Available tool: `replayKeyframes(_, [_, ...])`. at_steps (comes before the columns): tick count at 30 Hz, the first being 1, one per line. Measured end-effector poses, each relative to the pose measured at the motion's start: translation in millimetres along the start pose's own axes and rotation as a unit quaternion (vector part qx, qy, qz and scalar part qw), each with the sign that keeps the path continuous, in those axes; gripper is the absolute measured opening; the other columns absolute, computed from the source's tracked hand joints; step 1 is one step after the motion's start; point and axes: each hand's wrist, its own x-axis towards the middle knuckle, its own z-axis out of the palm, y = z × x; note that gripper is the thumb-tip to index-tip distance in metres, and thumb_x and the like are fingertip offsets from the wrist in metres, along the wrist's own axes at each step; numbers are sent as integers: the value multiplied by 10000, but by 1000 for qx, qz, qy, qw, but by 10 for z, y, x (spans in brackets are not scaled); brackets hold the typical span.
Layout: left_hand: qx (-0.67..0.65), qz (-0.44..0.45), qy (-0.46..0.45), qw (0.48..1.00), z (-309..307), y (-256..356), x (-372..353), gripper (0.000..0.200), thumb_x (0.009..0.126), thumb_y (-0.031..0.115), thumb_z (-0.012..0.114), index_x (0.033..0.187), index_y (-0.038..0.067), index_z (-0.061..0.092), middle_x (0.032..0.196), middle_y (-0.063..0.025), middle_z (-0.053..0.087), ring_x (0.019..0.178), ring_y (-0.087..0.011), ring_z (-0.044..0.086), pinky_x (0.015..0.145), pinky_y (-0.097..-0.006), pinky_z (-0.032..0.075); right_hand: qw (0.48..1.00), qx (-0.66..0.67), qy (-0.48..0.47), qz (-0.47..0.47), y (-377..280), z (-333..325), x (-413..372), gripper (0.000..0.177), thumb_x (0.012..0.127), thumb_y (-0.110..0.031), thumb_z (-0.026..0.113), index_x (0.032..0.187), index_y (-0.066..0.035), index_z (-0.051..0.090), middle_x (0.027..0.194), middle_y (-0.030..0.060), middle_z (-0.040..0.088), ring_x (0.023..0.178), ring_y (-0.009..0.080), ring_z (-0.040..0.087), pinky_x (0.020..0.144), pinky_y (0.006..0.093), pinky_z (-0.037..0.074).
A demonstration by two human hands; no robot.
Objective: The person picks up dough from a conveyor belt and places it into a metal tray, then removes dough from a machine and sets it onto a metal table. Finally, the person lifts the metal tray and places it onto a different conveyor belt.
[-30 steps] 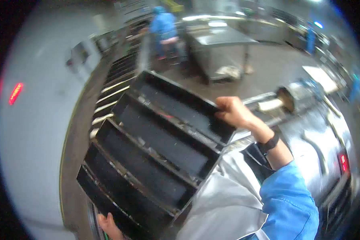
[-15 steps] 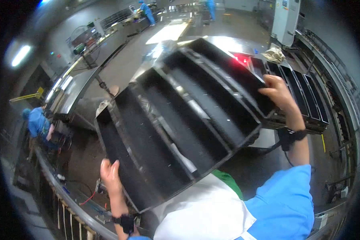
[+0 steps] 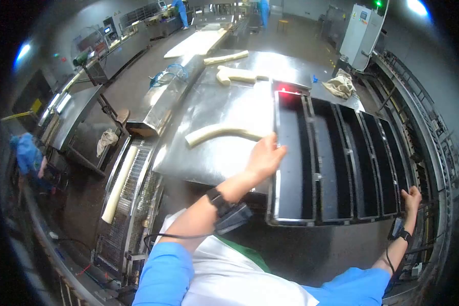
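A strapped set of black loaf pans, with several long compartments side by side, lies at the right of the steel table. My left hand is closed on its left rim, and my right hand grips its right edge near the front corner. No contents show in the compartments. Left of the pans, a long pale dough roll rests on the table, its right end behind my left hand. Whether the pan set rests fully on something beneath it is hidden.
More dough rolls lie farther back on the steel table. One dough roll sits on the mesh conveyor at left. A crumpled cloth lies behind the pans. Rails run along the right. A co-worker stands far left.
The loaf pan set has swung from a tilted position before my body to the right, over where other pans showed. Both hands moved right with it, uncovering the table and dough rolls.
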Motion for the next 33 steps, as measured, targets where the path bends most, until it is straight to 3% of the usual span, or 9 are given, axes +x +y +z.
replayKeyframes(5, [-279, -63, -156, 945, -151, 62, 106, 370, 996, 335, 499, 1178, 14, 471, 1025, -126, 615, 904, -195, 627, 798, -320, 494, 956, -284, 73, -8, -100, -34, 210, 329, 823, -125, 689, 1087, 37, 579, 989, 245, 649, 939, 409, 623, 814, 456, 490])
replayKeyframes(8, [-53, 2, -47, 997, -514, -1192, -91, 428, 937, 247, 572, 1273, 3, 470, 1214, -205, 582, 1184, -310, 548, 1002, -396, 431, 946, -321, 40, -30, -552, 129, 620, 356, 875, -111, 623, 1208, -4, 557, 1143, 231, 609, 1078, 372, 581, 921, 424, 466])
replayKeyframes(13, [286, -213, 134, 925, -2317, -2216, -1655, 591, 853, 231, 643, 1350, -11, 433, 1375, -241, 459, 1303, -382, 411, 1090, -439, 334, 931, -93, -99, -340, -3325, 367, 466, 408, 877, -19, 585, 1279, -14, 522, 1261, 172, 557, 1191, 306, 541, 1031, 385, 402])
replayKeyframes(17, [459, -433, 226, 742, -3311, -2718, -3263, 689, 792, 297, 700, 1354, -6, 442, 1318, -229, 523, 1261, -353, 476, 1051, -439, 379, 816, -53, -307, -487, -5303, 653, -28, 453, 785, -15, 637, 1232, 3, 564, 1215, 158, 599, 1177, 291, 554, 1003, 363, 412])
replayKeyframes(21, [372, -595, 185, 688, -3451, -2456, -4189, 658, 761, 321, 726, 1312, 36, 507, 1197, -201, 613, 1165, -328, 561, 1017, -480, 395, 708, -83, -453, -536, -6459, 1826, -394, 455, 838, -192, 700, 1232, 1, 578, 1194, 190, 625, 1108, 322, 596, 964, 392, 461])
replayKeyframes(25, [454, -488, 211, 715, -3328, -2375, -4499, 509, 754, 341, 739, 1165, 68, 614, 1076, -172, 667, 1041, -336, 621, 1051, -485, 350, 691, -266, -395, -543, -6759, 3458, -694, 571, 813, -325, 707, 1250, 10, 557, 1268, 247, 561, 1165, 366, 548, 993, 408, 440])
replayKeyframes(28, [423, -444, 276, 740, -3188, -2165, -4509, 349, 733, 253, 746, 993, 42, 648, 922, -194, 665, 895, -364, 643, 812, -498, 477, 762, -121, -345, -534, -5931, 5195, -309, 745, 774, -420, 727, 1284, 68, 486, 1291, 292, 524, 1217, 385, 511, 1024, 443, 408])
replayKeyframes(30, [373, -401, 348, 761, -3163, -2125, -4555, 295, 716, 200, 742, 940, 49, 624, 853, -205, 655, 842, -398, 637, 762, -490, 497, 825, -123, -454, -314, -5890, 4777, -1019, 555, 804, -320, 693, 1170, 78, 568, 1186, 292, 595, 1100, 379, 603, 894, 449, 486])
replayKeyframes(33, [309, -469, 354, 748, -3203, -2161, -4568, 253, 752, 176, 680, 931, 42, 561, 844, -221, 647, 855, -409, 630, 758, -500, 494, 890, -91, -223, -388, -5514, 4582, -1634, 416, 815, -306, 693, 1020, 39, 584, 994, 272, 635, 971, 457, 601, 815, 487, 490])
